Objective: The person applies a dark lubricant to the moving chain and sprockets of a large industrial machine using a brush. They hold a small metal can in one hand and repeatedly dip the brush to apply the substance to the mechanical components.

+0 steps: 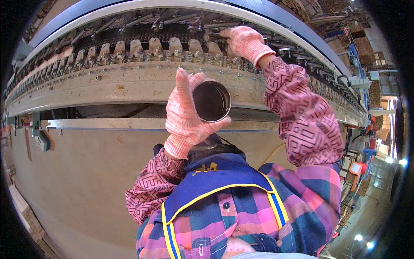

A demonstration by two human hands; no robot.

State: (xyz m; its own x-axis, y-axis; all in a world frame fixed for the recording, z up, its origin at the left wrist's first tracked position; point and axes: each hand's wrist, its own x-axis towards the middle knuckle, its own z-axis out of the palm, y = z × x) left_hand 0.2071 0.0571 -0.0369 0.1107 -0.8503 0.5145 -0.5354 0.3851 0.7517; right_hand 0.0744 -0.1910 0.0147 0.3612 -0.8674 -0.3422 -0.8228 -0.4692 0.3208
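Note:
My gloved left hand (183, 110) holds a round metal tin (211, 101), its thumb below the rim and its fingers along the left side. The tin's mouth faces up and its inside is dark; I cannot tell what it contains. Further away and to the right, my gloved right hand (246, 41) reaches over a long machine, its fingers pointing left and drawn together near the chain (142, 38). Whatever lies between those fingertips, if anything, is too small to make out. Just below them runs a row of metal brackets (175, 46) with springs and bolts.
A pale machine beam (129, 84) spans the view in front of me, with a lower rail (108, 124) nearer. Beyond the chain curves a white guard edge (172, 5). A green-and-white box (43, 140) is at the left. Stacked brown material (365, 51) stands at the far right.

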